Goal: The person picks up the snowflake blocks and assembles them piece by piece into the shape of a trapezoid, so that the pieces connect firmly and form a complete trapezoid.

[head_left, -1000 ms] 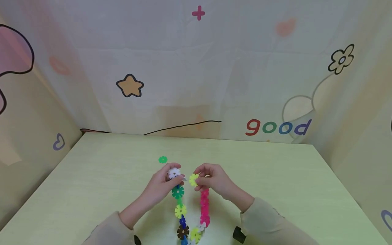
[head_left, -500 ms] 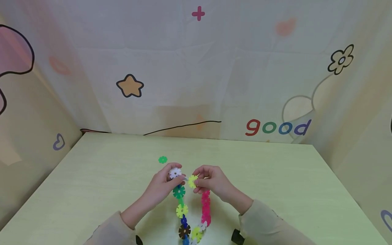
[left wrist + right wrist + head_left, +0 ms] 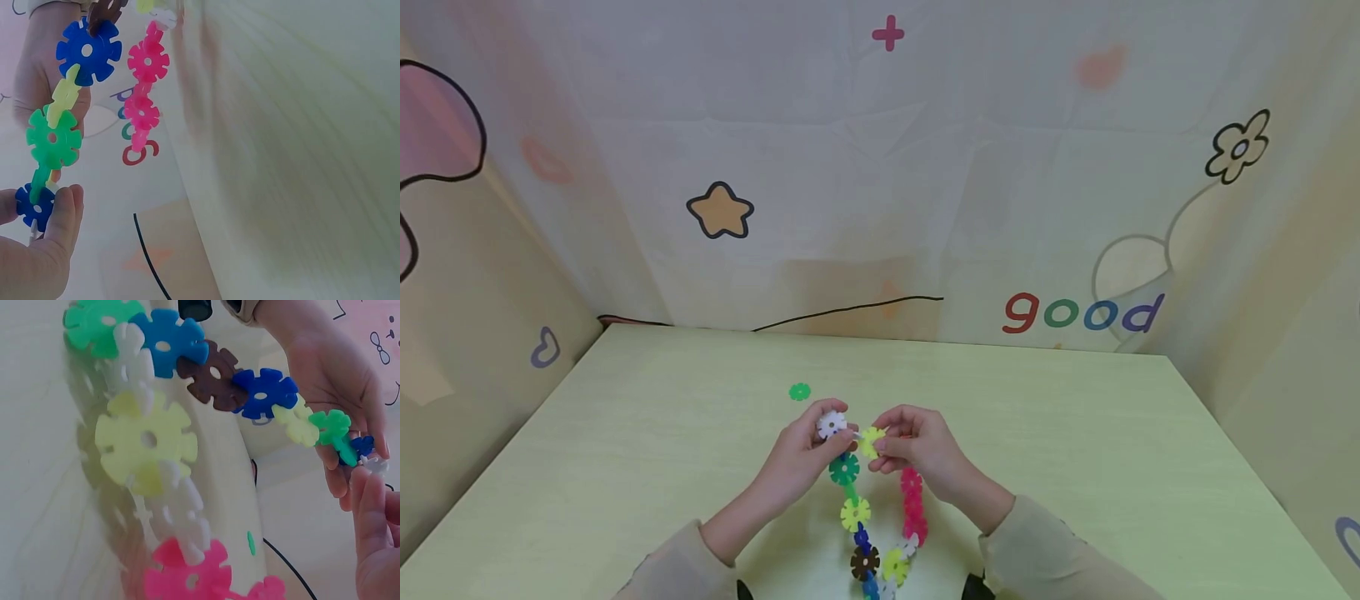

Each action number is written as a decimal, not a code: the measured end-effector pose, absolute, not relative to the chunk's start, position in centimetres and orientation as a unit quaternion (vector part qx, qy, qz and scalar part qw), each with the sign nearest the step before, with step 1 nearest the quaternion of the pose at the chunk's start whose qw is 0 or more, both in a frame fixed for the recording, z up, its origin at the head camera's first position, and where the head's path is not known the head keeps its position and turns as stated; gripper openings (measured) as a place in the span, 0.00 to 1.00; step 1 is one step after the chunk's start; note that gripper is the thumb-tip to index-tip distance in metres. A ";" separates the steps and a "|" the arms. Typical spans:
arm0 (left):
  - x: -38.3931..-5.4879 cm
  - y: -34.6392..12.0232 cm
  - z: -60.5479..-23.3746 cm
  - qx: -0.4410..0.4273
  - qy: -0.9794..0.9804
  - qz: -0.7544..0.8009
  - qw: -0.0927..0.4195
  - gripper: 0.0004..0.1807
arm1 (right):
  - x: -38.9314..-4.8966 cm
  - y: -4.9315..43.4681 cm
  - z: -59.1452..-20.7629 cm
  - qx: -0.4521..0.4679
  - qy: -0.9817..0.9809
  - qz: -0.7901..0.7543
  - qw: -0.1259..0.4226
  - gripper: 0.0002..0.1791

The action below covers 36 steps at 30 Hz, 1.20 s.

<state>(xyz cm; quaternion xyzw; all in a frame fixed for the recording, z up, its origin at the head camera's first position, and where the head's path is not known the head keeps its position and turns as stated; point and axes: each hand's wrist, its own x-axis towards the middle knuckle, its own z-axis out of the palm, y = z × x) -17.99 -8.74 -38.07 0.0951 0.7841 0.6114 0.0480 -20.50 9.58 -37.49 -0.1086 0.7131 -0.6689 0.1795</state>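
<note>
My left hand (image 3: 805, 458) grips one end of a chain of slotted snowflake discs, with a white disc (image 3: 832, 425) under its fingers. A small blue disc (image 3: 35, 207) sits between thumb and fingers in the left wrist view. My right hand (image 3: 925, 454) pinches a yellow disc (image 3: 870, 442), its edge right at a white piece by the left thumb. From the left hand the chain runs down through a green disc (image 3: 844, 468), another yellow disc (image 3: 855, 514) and a brown disc (image 3: 865, 563). Its other side rises through pink discs (image 3: 913, 504) to below the right hand.
A loose green disc (image 3: 800, 392) lies on the pale table (image 3: 1060, 433) beyond the left hand. A printed cloth (image 3: 850, 167) stands behind the table. Dark objects (image 3: 976, 587) show at the near edge below the right sleeve.
The yellow disc in my right hand has come closer to the white piece at my left thumb. My left hand and the hanging chain have shifted slightly to the right.
</note>
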 end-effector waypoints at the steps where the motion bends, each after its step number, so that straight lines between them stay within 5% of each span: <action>1: -18.0 -8.7 -38.1 0.096 0.783 0.612 0.048 0.19 | -20.4 9.5 -37.5 -0.104 0.711 -0.672 0.178 0.14; 24: -17.5 -8.5 -38.2 0.116 0.784 0.609 0.038 0.19 | -20.2 9.0 -37.5 -0.058 0.635 -0.741 0.210 0.06; 36: -17.3 -9.5 -38.1 0.139 0.805 0.572 0.075 0.19 | -20.0 9.5 -37.4 -0.114 0.686 -0.684 0.221 0.12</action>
